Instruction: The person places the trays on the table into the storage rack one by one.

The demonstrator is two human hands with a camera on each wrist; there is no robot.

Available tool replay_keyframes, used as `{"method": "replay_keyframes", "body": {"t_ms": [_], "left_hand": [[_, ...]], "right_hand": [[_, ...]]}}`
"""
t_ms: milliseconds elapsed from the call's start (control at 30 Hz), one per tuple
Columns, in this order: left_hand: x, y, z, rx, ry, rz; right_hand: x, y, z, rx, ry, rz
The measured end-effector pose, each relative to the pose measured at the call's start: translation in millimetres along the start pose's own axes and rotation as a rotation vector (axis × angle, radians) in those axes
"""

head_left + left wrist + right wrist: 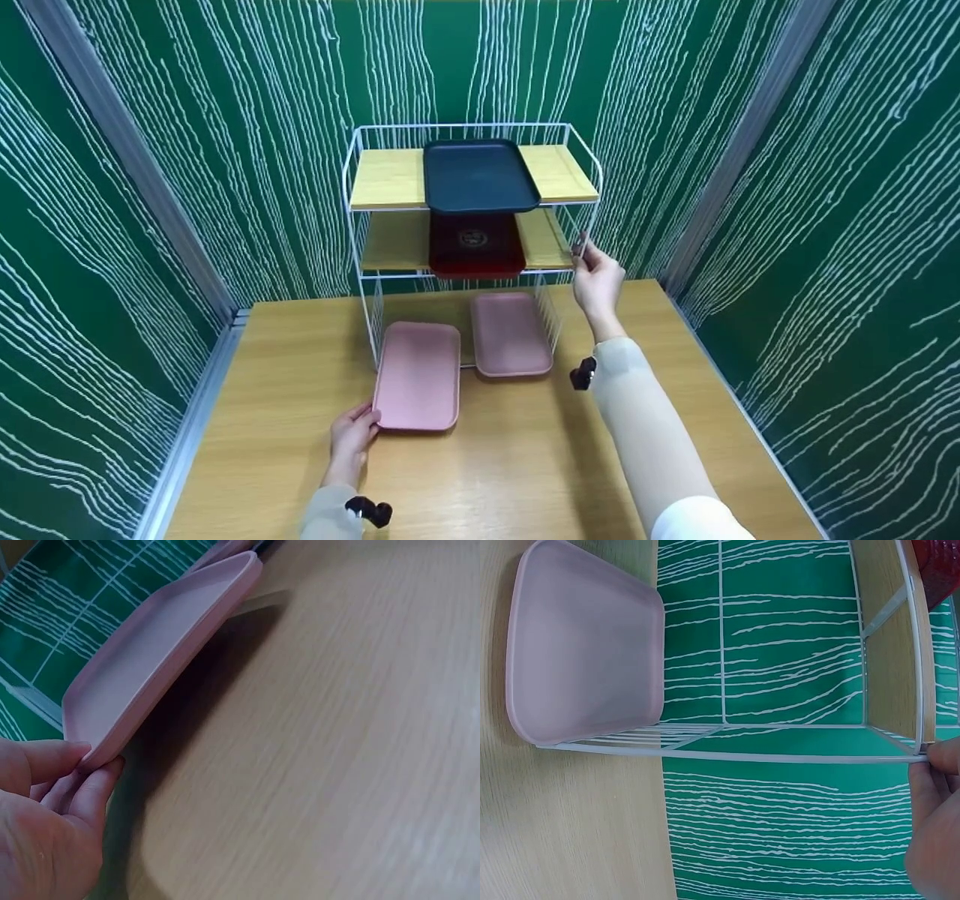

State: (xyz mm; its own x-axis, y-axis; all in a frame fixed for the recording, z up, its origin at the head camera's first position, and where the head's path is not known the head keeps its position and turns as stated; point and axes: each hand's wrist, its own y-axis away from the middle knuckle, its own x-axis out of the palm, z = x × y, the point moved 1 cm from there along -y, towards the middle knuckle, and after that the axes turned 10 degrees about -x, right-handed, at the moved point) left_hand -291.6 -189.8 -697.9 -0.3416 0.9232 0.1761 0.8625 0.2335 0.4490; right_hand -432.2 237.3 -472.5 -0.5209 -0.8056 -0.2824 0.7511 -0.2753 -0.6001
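My left hand [352,435] pinches the near left corner of a pink tray [418,379], thumb on top and fingers beneath. In the left wrist view this tray [154,652] tilts above the table, its shadow falling below. My right hand [598,281] grips the right front upright of a white wire rack [352,232] beside the middle shelf. A second pink tray [511,334] lies at the rack's bottom right, its near end jutting slightly past the front bar. On the middle shelf sits a dark red tray [477,259]; on the top shelf, a dark blue-grey tray [480,176].
The rack has wooden top [390,172] and middle shelves. It stands toward the back of a wooden table [510,472]. Green walls [285,150] with white wavy lines surround the table, with metal posts [731,157] at the corners.
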Motion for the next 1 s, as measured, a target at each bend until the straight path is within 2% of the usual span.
{"method": "replay_keyframes", "body": {"t_ms": [233,400,733,1000], "left_hand": [[23.7,-9.1,-4.0,-0.04,0.076,-0.043],[35.8,-13.5,-5.8,-0.071,0.13,-0.045],[50.8,-17.1,-5.1,-0.026,0.14,-0.058],[59.1,-24.7,-6.7,-0.037,0.156,-0.085]], "right_hand": [[-0.6,-1.7,1.8,-0.014,-0.002,-0.005],[0.8,-1.0,1.7,-0.01,-0.015,-0.004],[-0.7,-0.1,1.0,-0.02,0.026,-0.005],[-0.8,0.9,0.0,-0.01,0.026,0.001]]}}
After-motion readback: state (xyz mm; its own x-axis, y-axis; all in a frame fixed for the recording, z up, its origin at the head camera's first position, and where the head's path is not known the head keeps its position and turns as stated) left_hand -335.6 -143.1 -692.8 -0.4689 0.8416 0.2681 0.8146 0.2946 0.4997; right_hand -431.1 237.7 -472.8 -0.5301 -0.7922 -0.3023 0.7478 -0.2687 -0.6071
